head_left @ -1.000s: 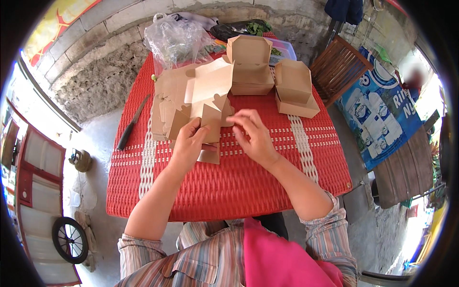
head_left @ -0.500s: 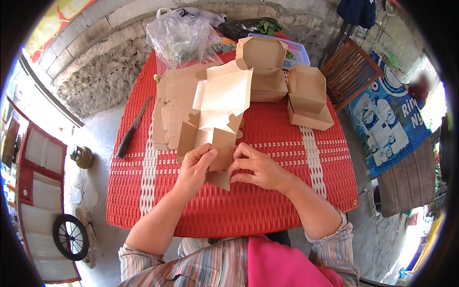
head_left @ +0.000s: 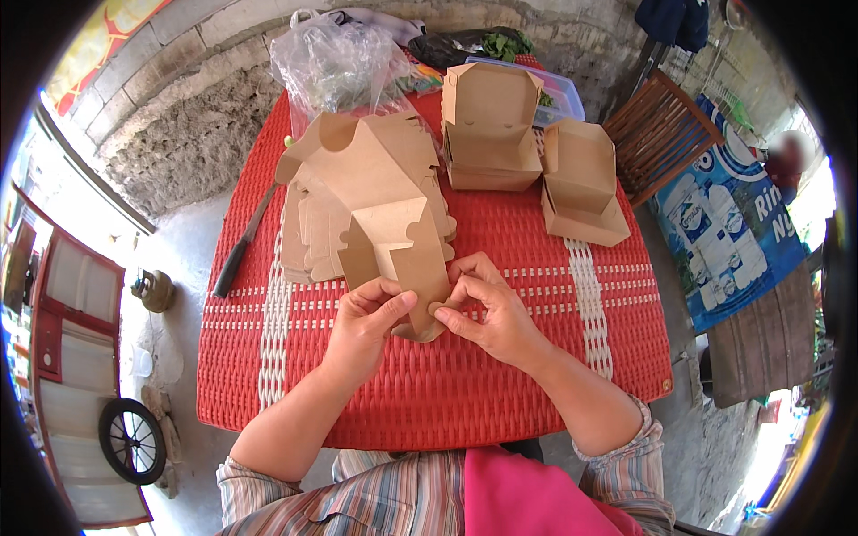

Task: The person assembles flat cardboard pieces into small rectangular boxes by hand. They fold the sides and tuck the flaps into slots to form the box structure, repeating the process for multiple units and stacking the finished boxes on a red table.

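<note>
A partly folded brown cardboard box (head_left: 375, 183) is between my hands, its lid panel reaching away from me and its side walls raised. My left hand (head_left: 365, 323) pinches the near corner of the box, with thumb and fingers on its wall. From the right, my right hand (head_left: 490, 308) pinches a flap at that same near end. Beneath the box lies a stack of flat cardboard box blanks (head_left: 308, 228). Two formed boxes stand with lids up at the far right: a larger one (head_left: 492, 161) and a smaller one (head_left: 585, 214).
A dark-handled knife (head_left: 237, 261) lies at the table's left side. Along the far edge are a clear plastic bag (head_left: 340, 67), a black bag with green leaves (head_left: 451, 46) and a clear plastic container (head_left: 563, 96). The red woven table (head_left: 500, 393) has a wooden chair (head_left: 657, 134) at its right.
The box's lid panel has swung to the left and tipped lower over the stack. My right thumb has come down onto the near flap, and the near end is folded more.
</note>
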